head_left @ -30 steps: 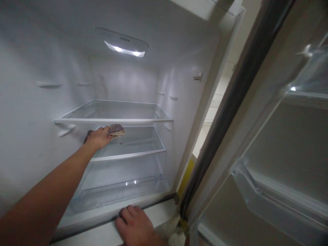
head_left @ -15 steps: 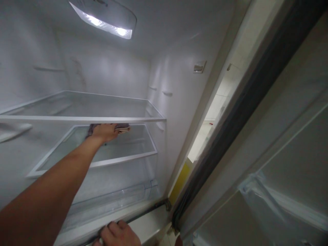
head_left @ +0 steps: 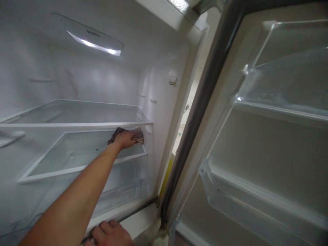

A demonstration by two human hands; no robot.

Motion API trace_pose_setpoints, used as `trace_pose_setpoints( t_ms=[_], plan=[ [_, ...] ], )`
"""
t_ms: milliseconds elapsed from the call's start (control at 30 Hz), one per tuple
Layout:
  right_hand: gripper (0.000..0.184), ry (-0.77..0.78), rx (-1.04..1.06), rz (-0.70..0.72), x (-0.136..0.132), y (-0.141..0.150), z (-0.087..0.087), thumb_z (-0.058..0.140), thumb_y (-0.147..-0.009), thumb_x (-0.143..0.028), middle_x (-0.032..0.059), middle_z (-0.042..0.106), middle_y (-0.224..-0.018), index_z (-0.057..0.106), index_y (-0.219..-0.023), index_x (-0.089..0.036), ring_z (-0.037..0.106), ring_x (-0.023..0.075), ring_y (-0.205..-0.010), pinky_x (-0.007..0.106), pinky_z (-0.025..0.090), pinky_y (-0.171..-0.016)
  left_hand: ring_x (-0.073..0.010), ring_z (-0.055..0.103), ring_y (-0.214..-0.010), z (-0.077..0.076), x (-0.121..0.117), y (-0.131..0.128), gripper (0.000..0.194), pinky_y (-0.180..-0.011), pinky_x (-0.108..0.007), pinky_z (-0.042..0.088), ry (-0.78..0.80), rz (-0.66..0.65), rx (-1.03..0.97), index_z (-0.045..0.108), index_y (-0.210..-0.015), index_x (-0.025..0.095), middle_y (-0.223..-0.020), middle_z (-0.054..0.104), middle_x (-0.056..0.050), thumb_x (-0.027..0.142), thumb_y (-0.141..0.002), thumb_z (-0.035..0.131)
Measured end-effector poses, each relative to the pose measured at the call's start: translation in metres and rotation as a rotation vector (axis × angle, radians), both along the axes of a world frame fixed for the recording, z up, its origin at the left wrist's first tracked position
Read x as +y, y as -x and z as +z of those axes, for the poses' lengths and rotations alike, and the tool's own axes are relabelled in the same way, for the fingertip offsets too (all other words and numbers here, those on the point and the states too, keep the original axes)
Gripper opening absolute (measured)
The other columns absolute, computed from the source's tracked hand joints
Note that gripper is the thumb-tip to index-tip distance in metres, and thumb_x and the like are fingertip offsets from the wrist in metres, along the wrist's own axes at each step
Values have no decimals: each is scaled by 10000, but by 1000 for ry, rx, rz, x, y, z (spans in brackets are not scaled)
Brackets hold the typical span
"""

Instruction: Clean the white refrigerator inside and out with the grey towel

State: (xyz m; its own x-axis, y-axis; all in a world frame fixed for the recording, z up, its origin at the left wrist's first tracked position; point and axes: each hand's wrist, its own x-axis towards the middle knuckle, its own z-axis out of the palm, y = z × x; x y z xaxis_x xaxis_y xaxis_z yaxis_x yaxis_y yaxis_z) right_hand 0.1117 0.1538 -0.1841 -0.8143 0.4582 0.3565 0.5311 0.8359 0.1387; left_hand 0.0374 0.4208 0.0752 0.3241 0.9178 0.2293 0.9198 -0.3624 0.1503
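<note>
One bunched cloth fills the grasping left hand on the lower shelf, far right; spread flatter, it would wipe evenly. The right hand curls, grip unclear, by the ledge.

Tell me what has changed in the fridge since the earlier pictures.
The left hand has slid the cloth rightward along the lower glass shelf, to its right end. Nothing was newly grasped or released. The right hand stays at the ledge below; both shelves stay in place.
</note>
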Motion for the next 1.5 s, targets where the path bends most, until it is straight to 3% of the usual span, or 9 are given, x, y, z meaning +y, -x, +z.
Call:
trace_pose_setpoints(
  t_ms=[100,167,333,467,700,867,1200,1400,1500],
  plan=[
    [731,-8,9,68,1,-8,11,432,-1003,-912,35,657,-966,620,-1067,-208,665,214,-922,326,579,-739,-356,602,-1496,3,-27,2,634,-1270,-491,435,6,-42,10,643,-1573,276,-1641,629,-94,415,-962,550],
    [883,-16,41,76,2,-10,14,335,-914,-1034,37,641,-952,617,-1058,-209,645,216,-888,335,567,-726,-338,601,-1498,4,-45,3,623,-1264,-475,447,14,-72,11,647,-1568,303,-1641,631,-72,392,-957,571],
    [921,-14,67,57,3,-8,11,354,-885,-1054,65,646,-1002,619,-1087,-196,607,226,-920,339,530,-753,-273,657,-1443,5,-89,12,597,-1187,-364,518,55,-128,-5,677,-1539,359,-1567,699,-10,353,-947,599],
    [915,26,55,52,2,-9,13,379,-896,-1038,82,649,-1051,620,-1117,-184,578,231,-958,347,514,-802,-273,674,-1423,6,-119,29,607,-1155,-343,546,58,-147,7,685,-1537,297,-1562,702,-44,332,-940,582],
    [902,56,44,53,1,-10,21,416,-886,-1037,79,651,-1064,616,-1111,-187,588,239,-956,350,511,-783,-317,561,-1527,-7,-165,104,742,-1304,-475,420,-53,-179,79,539,-1644,257,-1668,593,-107,289,-916,677],
    [903,52,73,56,3,-9,15,397,-884,-1045,76,648,-1040,611,-1097,-194,586,238,-944,351,502,-771,-348,569,-1504,-20,-161,135,708,-1272,-553,443,-121,-89,101,521,-1653,277,-1668,579,-128,241,-952,613],
    [905,73,77,67,3,-7,13,393,-890,-1040,83,639,-1036,616,-1103,-190,566,237,-947,351,500,-788,-305,594,-1487,-22,-143,136,638,-1297,-481,413,-109,-82,16,619,-1562,300,-1595,666,-70,392,-931,652],
    [926,49,102,62,4,-7,9,396,-857,-1067,76,638,-1015,615,-1079,-195,563,236,-930,357,511,-784,-285,688,-1351,-14,-126,138,580,-1121,-399,558,-92,82,18,648,-1514,244,-1459,754,-85,425,-969,564],
    [935,38,120,63,5,-6,3,390,-845,-1077,69,632,-997,611,-1069,-197,565,231,-917,353,513,-774,-347,699,-1309,-7,-122,146,574,-1074,-479,581,-109,215,67,648,-1506,198,-1446,734,-179,395,-983,519]
  ],
)
